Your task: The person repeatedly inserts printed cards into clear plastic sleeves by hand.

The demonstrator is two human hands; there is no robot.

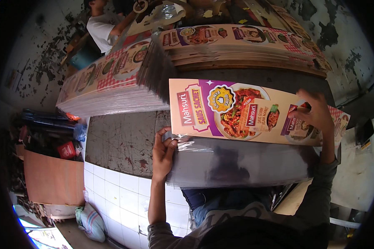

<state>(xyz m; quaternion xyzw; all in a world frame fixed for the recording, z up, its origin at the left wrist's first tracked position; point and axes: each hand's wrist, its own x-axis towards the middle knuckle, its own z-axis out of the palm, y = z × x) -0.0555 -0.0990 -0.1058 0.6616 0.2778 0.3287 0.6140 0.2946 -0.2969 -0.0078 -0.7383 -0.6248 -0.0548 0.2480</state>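
Observation:
A long printed cardboard sheet (232, 112), cream and purple with food pictures, lies in front of me, tilted slightly down to the right. Along its near side a stack of clear plastic sleeves (237, 166) reaches toward my body. At the left corner of that stack, my left hand (163, 153) pinches the edge of a plastic sleeve between thumb and fingers. My right hand (316, 110) is curved over the right part of the sheet, thumb on its printed face and fingers at its far edge. More of a similar print shows beyond my right wrist.
A tall stack of sleeved printed sheets (112, 79) stands at the far left of the dark worktable (120, 141). Another stack (241, 47) lies along the back. Further off, a person in a white shirt (104, 27) works. A tied sack (91, 222) rests on the floor at left.

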